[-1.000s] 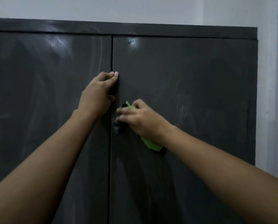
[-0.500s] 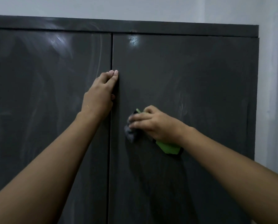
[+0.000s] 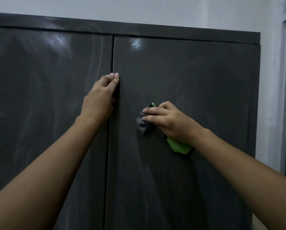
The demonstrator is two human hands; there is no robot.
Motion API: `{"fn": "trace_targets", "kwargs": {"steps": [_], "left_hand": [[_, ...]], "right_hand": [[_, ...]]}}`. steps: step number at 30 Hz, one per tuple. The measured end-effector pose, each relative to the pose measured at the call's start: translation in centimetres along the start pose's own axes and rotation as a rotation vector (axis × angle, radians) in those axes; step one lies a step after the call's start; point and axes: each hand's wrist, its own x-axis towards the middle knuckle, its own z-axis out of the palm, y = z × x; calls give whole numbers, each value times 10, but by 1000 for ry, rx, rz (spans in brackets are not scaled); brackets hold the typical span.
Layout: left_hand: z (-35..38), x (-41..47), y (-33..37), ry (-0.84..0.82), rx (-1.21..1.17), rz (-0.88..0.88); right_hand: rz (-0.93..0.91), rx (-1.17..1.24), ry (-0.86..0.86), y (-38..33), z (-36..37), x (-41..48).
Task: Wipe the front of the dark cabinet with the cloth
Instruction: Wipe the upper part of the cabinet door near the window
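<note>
Cloth (image 3: 143, 126) mid right door (image 3: 205, 77), well inside edges

right hand (image 3: 170, 123) | has slid rightwards holding the cloth (image 3: 143, 127), now farther from the middle seam (image 3: 110, 146) | grey cloth end shows more, it seems

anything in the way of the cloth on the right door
Nothing visible on the right door around the cloth under the right hand. Only the left hand, at the centre seam, blocks a leftward sweep.
</note>
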Motion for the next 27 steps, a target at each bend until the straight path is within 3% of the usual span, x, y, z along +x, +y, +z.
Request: {"fn": "trace_targets", "kwargs": {"steps": [3, 6, 8, 15, 20, 25, 27], "left_hand": [[0, 0, -1, -5, 6, 6], [0, 1, -1, -4, 5, 22], [0, 0, 0, -1, -1, 27], [5, -2, 3, -51, 28, 29], [5, -3, 1, -105, 56, 55], [0, -5, 11, -120, 52, 11], [-6, -4, 19, -135, 38, -26]], "right_hand": [[1, -70, 87, 19, -13, 1], [313, -181, 366, 40, -25, 8], [417, -189, 411, 43, -22, 11], [103, -151, 168, 41, -29, -4], [443, -176, 370, 77, -44, 16], [290, -63, 194, 37, -29, 3], [393, 24, 87, 19, -36, -1]]}}
